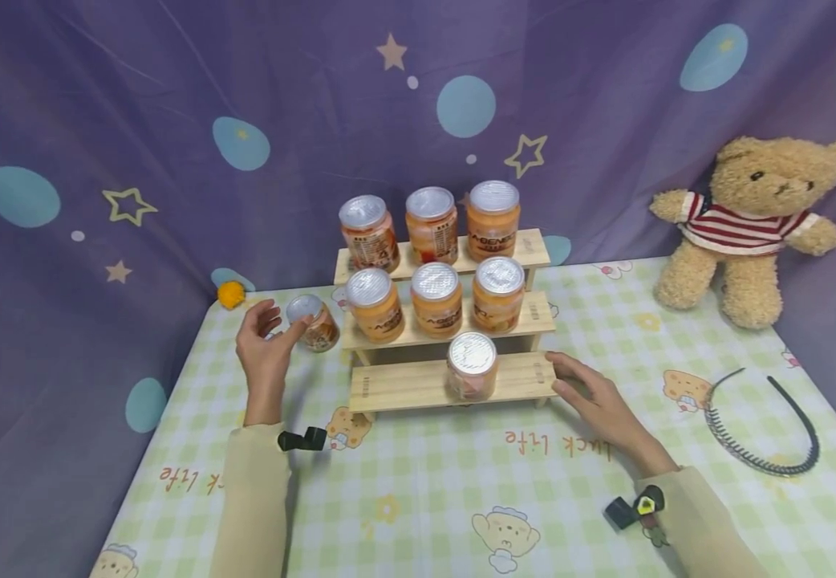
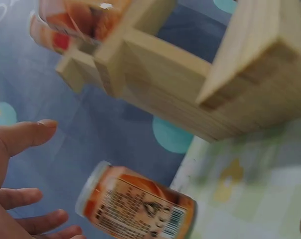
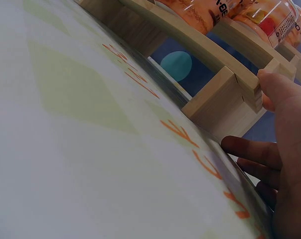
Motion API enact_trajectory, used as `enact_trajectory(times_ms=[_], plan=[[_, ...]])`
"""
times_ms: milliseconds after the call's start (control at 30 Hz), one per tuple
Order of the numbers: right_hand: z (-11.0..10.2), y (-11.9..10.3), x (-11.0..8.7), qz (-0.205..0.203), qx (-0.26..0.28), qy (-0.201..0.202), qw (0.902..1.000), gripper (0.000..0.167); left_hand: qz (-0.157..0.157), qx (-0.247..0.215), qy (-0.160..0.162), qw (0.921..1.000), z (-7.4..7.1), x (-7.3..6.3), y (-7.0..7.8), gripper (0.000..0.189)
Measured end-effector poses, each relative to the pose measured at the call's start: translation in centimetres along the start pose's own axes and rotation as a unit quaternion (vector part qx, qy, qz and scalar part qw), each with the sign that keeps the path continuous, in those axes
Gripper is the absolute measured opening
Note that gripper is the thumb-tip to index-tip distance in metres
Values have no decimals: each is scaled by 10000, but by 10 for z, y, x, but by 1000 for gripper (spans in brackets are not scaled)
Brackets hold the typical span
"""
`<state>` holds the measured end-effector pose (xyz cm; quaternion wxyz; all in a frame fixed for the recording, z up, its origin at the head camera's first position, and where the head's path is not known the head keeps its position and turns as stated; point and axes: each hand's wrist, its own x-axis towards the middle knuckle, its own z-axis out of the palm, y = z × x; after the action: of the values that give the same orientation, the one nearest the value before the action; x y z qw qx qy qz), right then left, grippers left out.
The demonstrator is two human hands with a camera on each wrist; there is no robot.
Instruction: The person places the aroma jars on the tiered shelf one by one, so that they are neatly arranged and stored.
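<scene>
My left hand [image 1: 265, 341] is beside a jar [image 1: 320, 331] with a silver lid and orange contents, standing on the table left of a wooden tiered stand [image 1: 403, 385]. In the left wrist view the fingers are spread and apart from this jar [image 2: 140, 204]. My right hand [image 1: 594, 401] is at the right end of the stand's lowest board. One fingertip meets the board's end in the right wrist view, while the other fingers [image 3: 252, 149] stretch out below it. A single jar [image 1: 472, 368] stands on the lowest tier; the middle and top tiers carry three similar jars each.
A teddy bear [image 1: 746, 217] in a striped shirt sits at the back right. In front of it lies a black toothed headband [image 1: 764, 466]. An orange pompom [image 1: 231, 295] is at the back left. Behind the checked tablecloth [image 1: 418, 498] hangs a purple curtain [image 1: 302, 72].
</scene>
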<state>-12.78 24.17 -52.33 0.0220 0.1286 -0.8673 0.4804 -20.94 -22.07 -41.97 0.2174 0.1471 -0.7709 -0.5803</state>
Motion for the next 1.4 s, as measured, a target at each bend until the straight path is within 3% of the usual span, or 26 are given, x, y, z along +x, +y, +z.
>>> enact_trajectory(times_ms=[300, 667, 1067, 1400], plan=[[1, 2, 0, -1, -69, 9, 10000, 48, -132, 213, -181, 9995, 10, 16, -21, 66], [1, 0, 0, -43, -87, 17, 10000, 48, -169, 493, -304, 9982, 17, 25, -43, 67], [1, -1, 0, 11, -104, 11, 9999, 48, -88, 187, -319, 9993, 18, 29, -47, 60], [0, -1, 0, -3, -103, 12, 9999, 48, -51, 254, -41, 9997, 18, 30, -48, 56]])
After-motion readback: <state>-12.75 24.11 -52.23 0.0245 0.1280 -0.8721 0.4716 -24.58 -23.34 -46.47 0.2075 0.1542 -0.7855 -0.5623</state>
